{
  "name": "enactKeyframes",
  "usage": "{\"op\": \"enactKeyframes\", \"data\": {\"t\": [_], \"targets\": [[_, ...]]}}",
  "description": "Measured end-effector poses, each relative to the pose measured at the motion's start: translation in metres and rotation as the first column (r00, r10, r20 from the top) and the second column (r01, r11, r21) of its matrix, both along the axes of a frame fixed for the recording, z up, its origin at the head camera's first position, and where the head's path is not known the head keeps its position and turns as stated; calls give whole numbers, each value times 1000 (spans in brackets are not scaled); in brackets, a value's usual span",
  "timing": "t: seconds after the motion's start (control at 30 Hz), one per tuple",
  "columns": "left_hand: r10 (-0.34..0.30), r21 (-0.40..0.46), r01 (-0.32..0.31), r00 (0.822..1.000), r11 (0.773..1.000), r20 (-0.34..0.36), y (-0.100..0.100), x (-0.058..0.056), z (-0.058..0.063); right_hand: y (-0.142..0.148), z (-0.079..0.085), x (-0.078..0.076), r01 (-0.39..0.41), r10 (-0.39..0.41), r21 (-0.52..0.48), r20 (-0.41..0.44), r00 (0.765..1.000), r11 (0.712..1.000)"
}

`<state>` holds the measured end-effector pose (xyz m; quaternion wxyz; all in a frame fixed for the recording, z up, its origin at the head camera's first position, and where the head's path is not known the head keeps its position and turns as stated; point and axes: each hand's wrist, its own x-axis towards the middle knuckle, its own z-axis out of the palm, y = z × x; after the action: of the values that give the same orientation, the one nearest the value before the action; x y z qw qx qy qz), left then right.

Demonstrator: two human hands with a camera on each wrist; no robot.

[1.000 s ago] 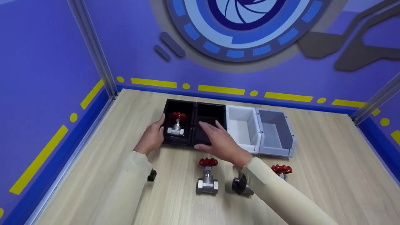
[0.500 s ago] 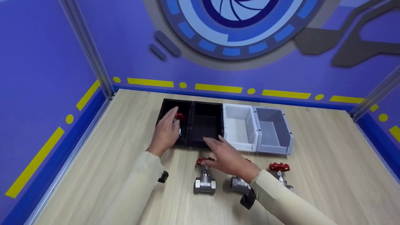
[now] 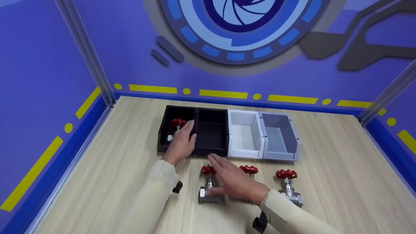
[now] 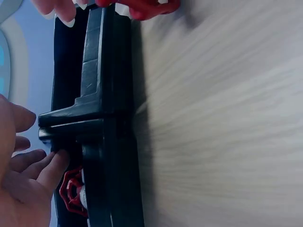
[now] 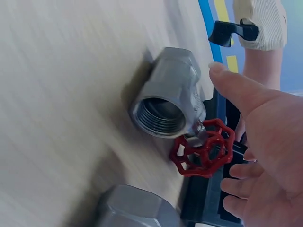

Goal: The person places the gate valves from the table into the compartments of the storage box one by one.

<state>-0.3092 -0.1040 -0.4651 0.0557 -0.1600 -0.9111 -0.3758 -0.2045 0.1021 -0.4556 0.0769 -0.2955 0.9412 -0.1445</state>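
Observation:
My left hand (image 3: 182,142) reaches over the leftmost black bin (image 3: 161,143), its fingers extended beside the divider to the second black bin. In that leftmost bin lies a valve with a red handwheel (image 3: 178,123), partly covered by the hand. My right hand (image 3: 236,179) hovers over the table with straight fingers and spread thumb. Below it stands a metal gate valve (image 5: 165,94), its red handwheel (image 5: 203,147) close to the palm; fingers and thumb are not curled round it. Another valve (image 3: 249,169) is mostly hidden behind the right hand.
A third table valve (image 3: 287,187) stands to the right. Beside the second black bin (image 3: 213,151) come a white bin (image 3: 245,153) and a grey bin (image 3: 281,156), all in one row. Blue walls (image 3: 227,78) enclose the back and sides.
My left hand has gone from the leftmost bin's outer left side across to its inner right side. My right hand has drawn back from the second black bin to the left table valve.

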Motion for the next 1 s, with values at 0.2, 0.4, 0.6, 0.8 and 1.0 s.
{"op": "enactKeyframes", "data": {"t": [0.2,0.4,0.6,0.8,1.0], "targets": [[5,-31,-4,999,1000,53,2,0,-2,-3,-6,5,-24,25,31,-3,1000,999],[3,-73,4,996,997,87,4,-1,-1,-3,-10,7,-31,32,48,-10,999,998],[-2,-132,6,1000,991,30,5,-2,-3,-4,-14,8,-30,33,54,-57,998,998],[5,-176,-10,999,984,-31,6,-2,-4,-6,-13,10,2,-1,33,-28,1000,999],[-1,-184,-12,998,983,-70,7,-1,-6,-10,-13,12,37,-37,19,-39,999,999]]}}
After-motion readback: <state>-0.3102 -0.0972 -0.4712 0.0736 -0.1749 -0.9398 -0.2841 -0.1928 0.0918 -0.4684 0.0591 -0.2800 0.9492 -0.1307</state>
